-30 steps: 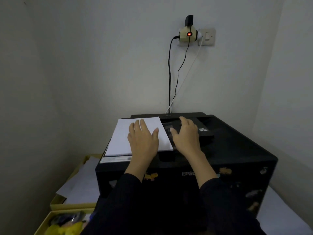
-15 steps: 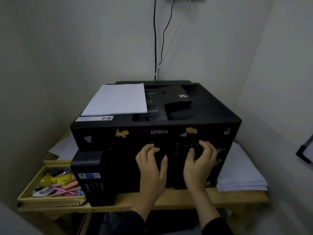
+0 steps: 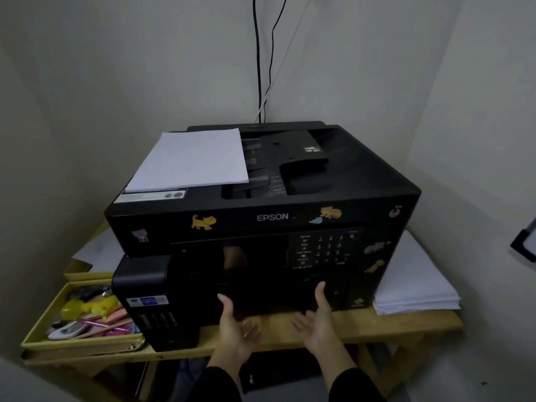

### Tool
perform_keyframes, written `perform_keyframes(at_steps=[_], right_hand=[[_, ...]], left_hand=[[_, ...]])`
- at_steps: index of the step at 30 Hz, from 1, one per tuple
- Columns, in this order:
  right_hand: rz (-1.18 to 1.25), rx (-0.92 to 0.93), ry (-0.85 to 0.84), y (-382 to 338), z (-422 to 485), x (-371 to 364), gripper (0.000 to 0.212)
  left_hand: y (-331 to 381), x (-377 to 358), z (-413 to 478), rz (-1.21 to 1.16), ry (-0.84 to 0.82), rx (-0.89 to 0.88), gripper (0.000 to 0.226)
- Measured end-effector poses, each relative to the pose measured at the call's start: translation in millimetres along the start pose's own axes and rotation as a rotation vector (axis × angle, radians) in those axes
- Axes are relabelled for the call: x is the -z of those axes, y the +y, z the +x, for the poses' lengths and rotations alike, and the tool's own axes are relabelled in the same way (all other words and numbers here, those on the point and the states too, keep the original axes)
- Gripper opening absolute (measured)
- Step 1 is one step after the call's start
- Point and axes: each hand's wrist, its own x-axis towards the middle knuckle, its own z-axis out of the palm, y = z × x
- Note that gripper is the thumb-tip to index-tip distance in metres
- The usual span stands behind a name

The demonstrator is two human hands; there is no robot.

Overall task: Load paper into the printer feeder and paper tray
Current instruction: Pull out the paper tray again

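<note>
A black Epson printer point(image 3: 362, 184) stands on a wooden table. White paper point(image 3: 191, 159) lies flat on the left of its top, beside the feeder point(image 3: 293, 158). My left hand point(image 3: 236, 329) and my right hand point(image 3: 317, 320) are palm-up at the bottom front of the printer, thumbs raised against its lower front panel point(image 3: 275, 294). Both hands hold nothing, and their fingers are spread. Whether the fingertips touch the paper tray I cannot tell; that area is dark.
A stack of white paper point(image 3: 414, 288) lies on the table to the right of the printer. A yellow tray point(image 3: 40, 340) with pens and small items sits at the left, more sheets point(image 3: 98, 253) behind it. Cables point(image 3: 258, 53) run up the wall behind.
Both hands left the top of the printer and dropped past the control panel to its lower front edge, turning palm-up. My view tilted down. The paper on top stayed put.
</note>
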Motion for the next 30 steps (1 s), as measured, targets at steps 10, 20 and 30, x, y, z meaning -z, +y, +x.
perform_keyframes(at_steps=[10, 20, 30], right_hand=[[0.242, 0.073, -0.052, 6.5, 21.8, -6.0, 0.095], [0.220, 0.051, -0.037, 7.2, 29.4, -3.6, 0.099], [0.062, 0.022, 0.040, 8.6, 14.8, -4.5, 0.095]], left_hand=[[2.9, 2.1, 25.7, -0.199, -0.020, 0.036, 0.087], [-3.2, 3.7, 32.1, -0.244, 0.006, 0.050, 0.106], [-4.9, 1.4, 29.0, -0.082, 0.083, 0.096, 0.107]])
